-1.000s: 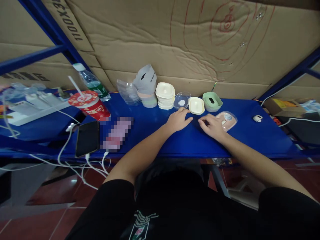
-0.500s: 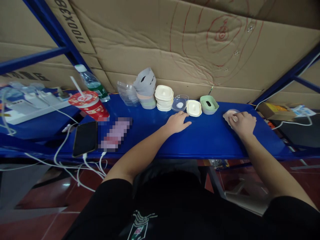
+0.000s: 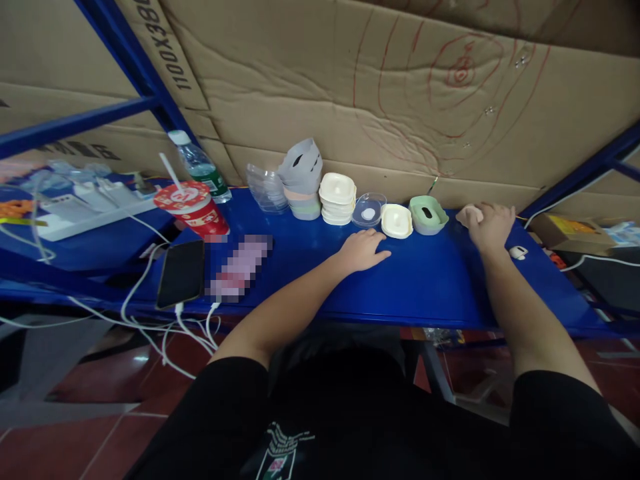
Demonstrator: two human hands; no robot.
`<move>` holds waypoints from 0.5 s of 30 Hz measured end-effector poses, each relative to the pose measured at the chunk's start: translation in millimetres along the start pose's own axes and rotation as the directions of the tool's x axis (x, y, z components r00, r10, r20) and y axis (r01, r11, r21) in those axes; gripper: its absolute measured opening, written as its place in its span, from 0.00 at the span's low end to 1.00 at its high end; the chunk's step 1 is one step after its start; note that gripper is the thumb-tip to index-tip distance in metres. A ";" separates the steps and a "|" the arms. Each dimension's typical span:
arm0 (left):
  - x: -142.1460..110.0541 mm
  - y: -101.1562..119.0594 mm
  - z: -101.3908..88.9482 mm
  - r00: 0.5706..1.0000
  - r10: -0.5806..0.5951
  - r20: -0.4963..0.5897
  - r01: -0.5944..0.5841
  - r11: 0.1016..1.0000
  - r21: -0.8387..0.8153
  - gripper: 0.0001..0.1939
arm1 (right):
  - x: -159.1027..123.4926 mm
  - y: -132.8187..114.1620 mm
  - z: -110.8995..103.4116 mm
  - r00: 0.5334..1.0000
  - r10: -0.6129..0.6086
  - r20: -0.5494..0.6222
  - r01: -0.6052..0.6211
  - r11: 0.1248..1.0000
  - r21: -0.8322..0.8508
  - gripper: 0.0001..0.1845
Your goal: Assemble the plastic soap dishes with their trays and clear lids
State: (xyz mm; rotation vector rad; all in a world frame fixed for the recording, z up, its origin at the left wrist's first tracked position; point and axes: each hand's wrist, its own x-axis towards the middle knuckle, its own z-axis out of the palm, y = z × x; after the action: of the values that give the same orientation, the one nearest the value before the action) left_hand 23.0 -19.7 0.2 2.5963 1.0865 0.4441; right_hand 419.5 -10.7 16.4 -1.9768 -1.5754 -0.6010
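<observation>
My right hand (image 3: 493,228) is curled over a pale pink piece (image 3: 466,215) by the cardboard wall, at the far right of the row. The fingers hide most of that piece, so its full shape does not show. My left hand (image 3: 363,251) rests on the blue tabletop with fingers stretched out and nothing in it. Just beyond its fingertips are a cream square lid (image 3: 397,221) and a clear plastic dish (image 3: 367,211) with a white disc. A green container (image 3: 429,215) with a dark oval slot stands between the two hands.
Left of the dish stand a stack of cream lids (image 3: 337,198), a stack of grey slotted containers (image 3: 301,177) and nested clear cups (image 3: 266,189). A red drink cup (image 3: 200,213), a bottle (image 3: 205,170) and a cabled phone (image 3: 181,275) are further left. A small white object (image 3: 519,252) lies beside my right wrist.
My right hand has moved the pale pink piece back toward the cardboard, uncovering the small white object. My left hand stays in about the same place; the view has shifted slightly.
</observation>
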 end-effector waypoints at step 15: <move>1.3 -5.1 4.5 0.998 -0.033 -0.056 0.032 0.999 -0.007 0.28 | -50.2 -137.4 11.2 0.815 -0.545 0.198 0.450 0.810 0.376 0.17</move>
State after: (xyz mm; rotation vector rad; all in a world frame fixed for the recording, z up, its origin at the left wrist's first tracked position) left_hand 22.3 -15.9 -5.6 2.5712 1.1418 0.5148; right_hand 274.6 -16.5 -5.9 -1.4508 -2.2613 -0.2163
